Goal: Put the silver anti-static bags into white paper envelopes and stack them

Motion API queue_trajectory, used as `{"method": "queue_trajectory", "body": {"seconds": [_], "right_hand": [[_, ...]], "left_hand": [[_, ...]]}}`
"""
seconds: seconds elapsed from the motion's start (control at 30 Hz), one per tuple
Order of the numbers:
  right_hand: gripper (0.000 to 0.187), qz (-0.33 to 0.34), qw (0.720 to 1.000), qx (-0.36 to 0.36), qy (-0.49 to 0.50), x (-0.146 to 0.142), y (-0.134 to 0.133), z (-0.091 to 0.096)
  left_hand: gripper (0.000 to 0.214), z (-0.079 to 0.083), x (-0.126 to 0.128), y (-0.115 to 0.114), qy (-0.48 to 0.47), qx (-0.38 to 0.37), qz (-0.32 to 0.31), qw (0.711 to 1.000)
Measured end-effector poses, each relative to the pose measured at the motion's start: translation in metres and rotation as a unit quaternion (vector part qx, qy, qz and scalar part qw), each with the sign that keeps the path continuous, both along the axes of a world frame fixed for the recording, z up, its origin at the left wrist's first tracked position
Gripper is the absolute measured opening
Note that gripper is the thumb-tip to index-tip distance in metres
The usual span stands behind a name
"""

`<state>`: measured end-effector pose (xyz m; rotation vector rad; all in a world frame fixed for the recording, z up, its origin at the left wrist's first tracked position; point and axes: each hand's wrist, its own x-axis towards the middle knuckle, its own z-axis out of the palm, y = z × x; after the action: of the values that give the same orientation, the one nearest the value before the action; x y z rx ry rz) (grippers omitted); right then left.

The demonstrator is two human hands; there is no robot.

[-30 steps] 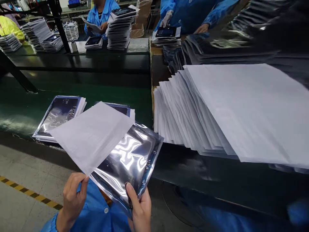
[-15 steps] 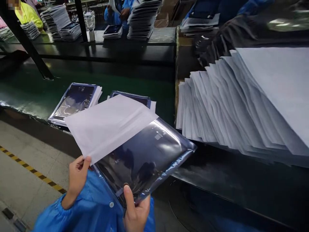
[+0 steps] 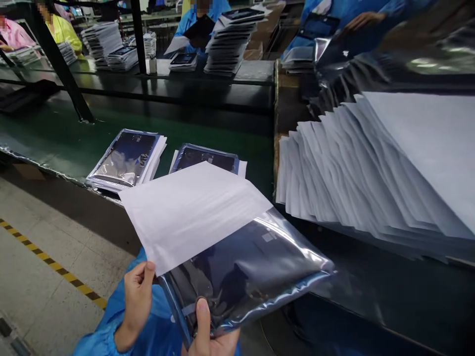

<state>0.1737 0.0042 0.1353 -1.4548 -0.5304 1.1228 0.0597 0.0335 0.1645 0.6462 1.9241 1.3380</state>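
Note:
My left hand (image 3: 139,291) pinches the near corner of a white sleeve (image 3: 196,212) between thumb and fingers. My right hand (image 3: 211,331) grips the near edge of a flat dark tablet-like panel in a clear plastic bag (image 3: 245,272), thumb on top. White material covers the far part of this panel; whether it lies inside the sleeve or only beneath it, I cannot tell. Just beyond are two small stacks of similar bagged panels with white sleeves, one on the left (image 3: 128,151) and one partly hidden behind the white sleeve (image 3: 204,158).
A large fanned pile of white sleeves (image 3: 352,173) lies at the right. The green bench (image 3: 74,133) has a dark post (image 3: 70,84) on it. Tall stacks (image 3: 233,44) stand farther back, where co-workers in blue, yellow and pink sit. Striped floor tape (image 3: 55,267) runs at lower left.
The view has shifted, so the bench appears lower and farther right. Both hands, with sleeve and bagged panel, appear lower and to the right. A co-worker behind now holds up a dark panel.

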Motion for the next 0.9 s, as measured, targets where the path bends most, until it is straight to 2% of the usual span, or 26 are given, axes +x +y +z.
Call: {"method": "queue_trajectory", "body": {"seconds": [0.1,0.2,0.3,0.37,0.4,0.47,0.5,0.53,0.6,0.67,0.73,0.83,0.9], "right_hand": [[0.059,0.0,1.0,-0.008,-0.014,-0.006,-0.002,-0.009],[0.068,0.063,0.998,-0.014,-0.03,-0.013,-0.022,-0.027],[0.066,0.151,0.988,0.007,-0.036,-0.004,-0.048,-0.05],[0.056,0.181,0.982,0.032,-0.048,0.021,-0.051,-0.057],[0.049,0.175,0.982,0.037,-0.062,0.038,-0.045,-0.057],[0.031,0.1,0.992,0.008,-0.08,0.072,-0.022,-0.05],[0.029,0.071,0.995,-0.002,-0.076,0.085,-0.008,-0.045],[0.029,0.044,0.999,-0.012,-0.024,0.094,0.007,-0.041],[0.038,0.092,0.993,-0.031,0.07,0.097,0.032,-0.036],[0.051,0.15,0.982,-0.039,0.11,0.087,0.046,-0.038],[0.053,0.163,0.981,-0.044,0.091,0.072,0.05,-0.048],[0.041,0.114,0.991,-0.05,0.038,0.059,0.046,-0.067],[0.036,0.079,0.995,-0.058,0.022,0.057,0.041,-0.077]], "left_hand": [[0.04,-0.002,0.003,0.003,-0.165,0.054,-0.008,0.985],[0.049,-0.001,-0.005,0.008,-0.295,0.11,0.029,0.949],[0.043,0.0,-0.027,0.01,-0.307,0.07,0.114,0.942],[0.039,-0.001,-0.049,0.005,-0.287,0.032,0.153,0.945],[0.041,-0.003,-0.061,0.0,-0.279,0.023,0.158,0.947],[0.052,-0.01,-0.086,-0.011,-0.26,0.02,0.153,0.953],[0.058,-0.015,-0.096,-0.016,-0.251,0.013,0.138,0.958],[0.063,-0.021,-0.105,-0.021,-0.243,0.0,0.116,0.963],[0.068,-0.036,-0.115,-0.028,-0.239,-0.036,0.066,0.968],[0.065,-0.056,-0.117,-0.032,-0.243,-0.073,0.027,0.967],[0.06,-0.077,-0.115,-0.033,-0.244,-0.1,0.01,0.965],[0.051,-0.103,-0.115,-0.038,-0.229,-0.126,0.008,0.965],[0.046,-0.115,-0.116,-0.043,-0.219,-0.143,0.014,0.965]]}}
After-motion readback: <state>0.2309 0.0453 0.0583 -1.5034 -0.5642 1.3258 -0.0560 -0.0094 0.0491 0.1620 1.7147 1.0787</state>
